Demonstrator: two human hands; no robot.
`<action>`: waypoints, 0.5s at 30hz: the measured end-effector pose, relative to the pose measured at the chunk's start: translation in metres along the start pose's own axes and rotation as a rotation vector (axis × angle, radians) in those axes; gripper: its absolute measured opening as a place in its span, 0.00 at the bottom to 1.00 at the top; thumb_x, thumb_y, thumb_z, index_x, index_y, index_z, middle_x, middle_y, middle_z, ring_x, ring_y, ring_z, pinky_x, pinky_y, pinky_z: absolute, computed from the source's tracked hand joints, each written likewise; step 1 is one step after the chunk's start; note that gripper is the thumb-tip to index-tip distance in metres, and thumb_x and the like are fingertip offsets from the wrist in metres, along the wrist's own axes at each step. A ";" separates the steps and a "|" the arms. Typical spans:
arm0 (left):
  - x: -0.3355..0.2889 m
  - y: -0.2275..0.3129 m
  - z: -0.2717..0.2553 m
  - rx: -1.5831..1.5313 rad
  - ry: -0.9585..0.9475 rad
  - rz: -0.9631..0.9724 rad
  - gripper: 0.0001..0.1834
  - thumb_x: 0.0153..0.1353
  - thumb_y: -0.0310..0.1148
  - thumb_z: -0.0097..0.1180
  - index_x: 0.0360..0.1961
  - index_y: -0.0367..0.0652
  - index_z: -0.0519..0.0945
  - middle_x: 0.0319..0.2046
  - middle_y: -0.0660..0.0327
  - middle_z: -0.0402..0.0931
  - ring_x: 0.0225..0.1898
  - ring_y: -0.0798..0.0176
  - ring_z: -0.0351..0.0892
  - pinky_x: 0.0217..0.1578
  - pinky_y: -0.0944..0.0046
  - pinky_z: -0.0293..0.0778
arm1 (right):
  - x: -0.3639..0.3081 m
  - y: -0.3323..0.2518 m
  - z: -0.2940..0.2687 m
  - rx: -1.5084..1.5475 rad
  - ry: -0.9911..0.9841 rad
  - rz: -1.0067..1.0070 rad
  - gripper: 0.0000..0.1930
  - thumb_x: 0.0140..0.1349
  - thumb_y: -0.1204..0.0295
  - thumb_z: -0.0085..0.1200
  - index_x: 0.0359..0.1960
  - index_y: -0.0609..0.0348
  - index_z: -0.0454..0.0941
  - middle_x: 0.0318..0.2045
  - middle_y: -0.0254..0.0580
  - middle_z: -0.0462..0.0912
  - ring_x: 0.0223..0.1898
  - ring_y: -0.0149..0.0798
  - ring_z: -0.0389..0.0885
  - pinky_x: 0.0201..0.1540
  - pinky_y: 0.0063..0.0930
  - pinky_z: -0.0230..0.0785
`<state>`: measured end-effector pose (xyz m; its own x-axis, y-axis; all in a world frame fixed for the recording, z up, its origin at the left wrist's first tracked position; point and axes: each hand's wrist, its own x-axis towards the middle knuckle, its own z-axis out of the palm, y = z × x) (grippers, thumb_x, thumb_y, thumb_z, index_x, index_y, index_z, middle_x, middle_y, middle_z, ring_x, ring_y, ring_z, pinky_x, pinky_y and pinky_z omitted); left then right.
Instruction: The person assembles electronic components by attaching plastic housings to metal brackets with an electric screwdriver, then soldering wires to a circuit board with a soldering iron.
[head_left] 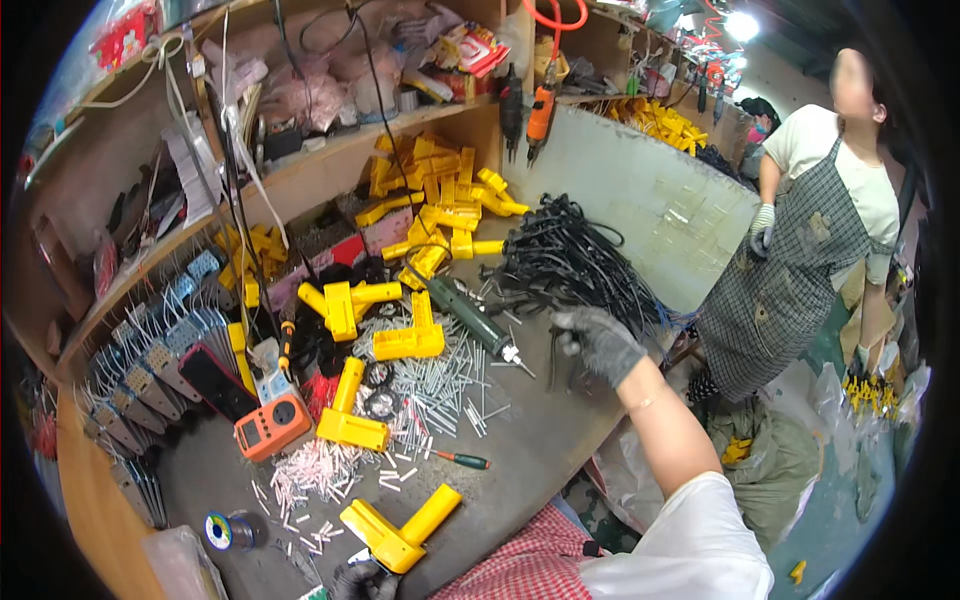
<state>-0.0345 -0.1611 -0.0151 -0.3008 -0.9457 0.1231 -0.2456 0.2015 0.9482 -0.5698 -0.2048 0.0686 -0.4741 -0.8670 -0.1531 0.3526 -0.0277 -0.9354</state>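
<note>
Yellow plastic was noted nearest: an L-shaped housing [400, 530] lay at the bench's [545, 440] front edge, gripped at its lower end by the gloved left hand [362, 582], fingers closed on it. The gloved right hand [598, 342] was reached out to the black cable bundle [570, 262]; its fingers were curled over the cable ends, though whether a cable was actually pinched could not be told. Risk judged: a tug on tangled cables could drag the bundle and sweep the loose metal pins [440, 385] and small screwdriver [462, 459] off the bench. Farther back, an orange meter [272, 424] was recorded, then a heap of yellow housings [440, 200]. On the top shelf, crumpled red-and-white packets [470, 45] were seen.
</note>
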 end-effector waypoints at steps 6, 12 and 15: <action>0.012 -0.016 -0.001 0.344 0.107 0.297 0.32 0.45 0.28 0.76 0.52 0.43 0.74 0.45 0.57 0.73 0.46 0.59 0.76 0.48 0.59 0.74 | -0.107 0.078 0.040 -0.178 0.047 0.342 0.11 0.62 0.67 0.62 0.38 0.65 0.82 0.31 0.44 0.84 0.25 0.38 0.82 0.29 0.30 0.75; 0.031 0.032 -0.010 0.262 -0.005 -0.106 0.34 0.35 0.37 0.78 0.47 0.43 0.79 0.42 0.52 0.78 0.47 0.47 0.75 0.51 0.52 0.71 | -0.131 0.083 0.058 -1.695 -0.331 -0.689 0.14 0.55 0.66 0.57 0.42 0.56 0.81 0.40 0.48 0.81 0.45 0.55 0.79 0.45 0.46 0.72; 0.021 0.061 -0.013 0.421 -0.033 -0.075 0.28 0.38 0.34 0.76 0.45 0.44 0.81 0.39 0.52 0.79 0.44 0.48 0.77 0.49 0.52 0.71 | -0.124 0.094 0.046 -1.484 -0.733 -0.699 0.18 0.47 0.70 0.59 0.44 0.54 0.81 0.45 0.49 0.79 0.52 0.53 0.76 0.53 0.48 0.70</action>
<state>-0.0443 -0.1720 0.0492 -0.2949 -0.9546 0.0425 -0.6203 0.2251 0.7514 -0.4409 -0.1230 0.0142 0.3603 -0.9240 0.1279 -0.8750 -0.3823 -0.2970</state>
